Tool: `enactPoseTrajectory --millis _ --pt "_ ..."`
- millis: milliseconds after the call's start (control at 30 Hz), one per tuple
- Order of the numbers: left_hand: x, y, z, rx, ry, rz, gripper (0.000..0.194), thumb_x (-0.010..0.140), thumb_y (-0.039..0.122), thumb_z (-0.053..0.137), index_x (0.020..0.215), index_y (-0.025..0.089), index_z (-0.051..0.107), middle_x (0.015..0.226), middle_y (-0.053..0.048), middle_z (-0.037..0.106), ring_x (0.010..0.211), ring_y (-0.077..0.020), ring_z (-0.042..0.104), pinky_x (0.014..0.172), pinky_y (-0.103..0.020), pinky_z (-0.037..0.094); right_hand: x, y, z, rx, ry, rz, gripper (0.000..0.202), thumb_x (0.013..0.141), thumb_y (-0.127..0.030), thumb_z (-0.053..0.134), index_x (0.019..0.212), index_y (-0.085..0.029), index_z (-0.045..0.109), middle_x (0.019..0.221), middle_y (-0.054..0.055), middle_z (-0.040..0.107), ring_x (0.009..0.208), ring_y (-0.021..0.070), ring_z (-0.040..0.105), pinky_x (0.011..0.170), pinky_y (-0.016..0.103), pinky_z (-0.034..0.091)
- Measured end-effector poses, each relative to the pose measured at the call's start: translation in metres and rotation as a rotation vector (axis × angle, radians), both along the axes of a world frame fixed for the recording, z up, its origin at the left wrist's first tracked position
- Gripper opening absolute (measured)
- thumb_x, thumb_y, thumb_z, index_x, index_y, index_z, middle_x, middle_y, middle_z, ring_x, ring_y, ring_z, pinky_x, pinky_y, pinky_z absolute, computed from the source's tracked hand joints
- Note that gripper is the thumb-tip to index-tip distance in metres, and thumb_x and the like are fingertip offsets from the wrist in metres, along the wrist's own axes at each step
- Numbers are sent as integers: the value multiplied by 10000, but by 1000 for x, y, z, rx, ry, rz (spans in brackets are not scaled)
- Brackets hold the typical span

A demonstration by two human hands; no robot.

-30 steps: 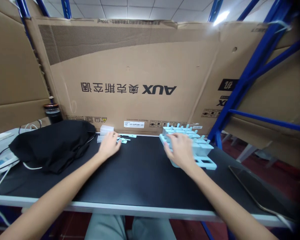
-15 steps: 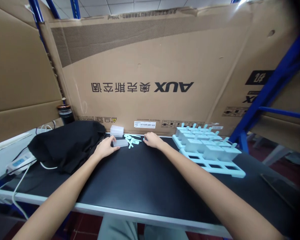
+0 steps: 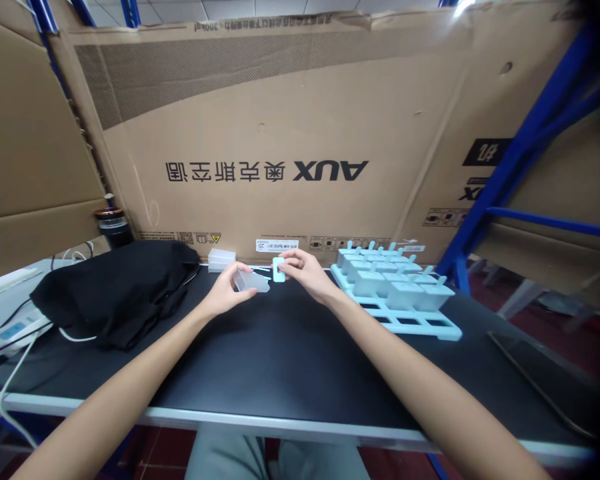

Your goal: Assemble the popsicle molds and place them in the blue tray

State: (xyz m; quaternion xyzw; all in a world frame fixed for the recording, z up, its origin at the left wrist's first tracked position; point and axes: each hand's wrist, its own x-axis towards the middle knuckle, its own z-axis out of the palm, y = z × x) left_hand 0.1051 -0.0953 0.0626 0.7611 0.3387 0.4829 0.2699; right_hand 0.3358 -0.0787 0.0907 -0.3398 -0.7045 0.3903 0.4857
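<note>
Between its thumb and fingers, my left hand grips a clear plastic mold cup, tilted with one end toward the right. My right hand pinches a small light-blue rectangular piece with a slot, just right of the cup and apart from it. Light-blue sticks lie on the table behind the hands, mostly hidden by them. Behind my left hand sit clear mold cups. To the right, a light-blue rack holds several cups with stick-topped lids, and its front slots hold no cups.
On the black table, a black cloth covers the left, with a power strip and white cables beside it. A dark jar stands behind. A flat dark device lies at the right. Cardboard walls the back.
My left hand has lifted and tilted the clear cup. My right hand has picked up the light-blue slotted piece and brought it nearer the cup. The camera view has shifted slightly.
</note>
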Motion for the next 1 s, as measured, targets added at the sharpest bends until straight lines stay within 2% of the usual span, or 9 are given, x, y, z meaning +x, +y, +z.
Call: enactPoseTrajectory --millis 100,200,400,567,667,767,867,933,1000 --pt "13 -3 -5 -31 -63 -96 435 704 299 700 1042 194 447 1091 -81 599 936 -196 613 847 -359 485 -14 -16 9 -79 188 135 322 735 -396 699 964 -188 610 871 41 660 770 139 612 688 290 495" --pt "22 -5 -8 -13 -104 -161 539 644 247 739 1078 199 422 1125 -87 586 974 -206 616 881 -373 484 -22 -24 11 -115 225 183 304 715 -378 726 942 -192 645 874 42 664 777 139 611 683 288 496" --pt "25 -10 -4 72 38 -123 502 695 250 715 1158 186 530 1125 -90 601 1009 -226 596 914 -388 470 -25 -26 0 -148 232 141 308 685 -367 752 911 -174 670 871 47 668 787 143 606 694 291 498" --pt "23 -14 -3 33 96 -139 485 775 339 661 1220 201 530 1203 -104 559 1093 -240 552 939 -382 464 -26 -27 -9 -159 222 126 317 692 -389 741 921 -178 680 885 49 671 780 142 596 684 290 492" --pt "21 -14 -8 -2 115 -151 554 820 373 610 1327 216 452 1340 -113 475 1230 -261 463 1023 -390 398 -26 -29 -11 -146 221 111 311 695 -397 735 911 -179 688 866 42 668 732 126 580 662 280 483" --pt "20 -13 -15 -42 90 -146 678 855 386 562 1446 238 265 1440 -108 373 1338 -267 341 1098 -416 292 -28 -31 -12 -169 211 125 309 692 -391 738 899 -167 690 858 40 660 711 117 570 628 260 476" --pt "20 -11 -21 -33 34 -232 737 896 380 503 1483 247 77 1416 -125 386 1293 -248 397 1085 -444 291 -32 -33 -14 -219 249 128 310 699 -380 734 906 -160 663 798 22 639 649 98 556 585 241 467" --pt "20 -10 -23 25 22 -284 735 898 381 507 1474 245 71 1381 -138 410 1240 -244 442 1057 -447 318 -36 -34 -16 -257 289 111 307 701 -372 732 896 -160 626 715 -2 615 598 91 548 555 233 458" --pt "19 -11 -23 93 47 -270 681 880 404 537 1438 231 187 1351 -142 432 1202 -255 462 1025 -435 345 -39 -36 -19 -282 312 101 302 704 -369 728 874 -165 584 647 -20 591 566 96 550 531 230 450"
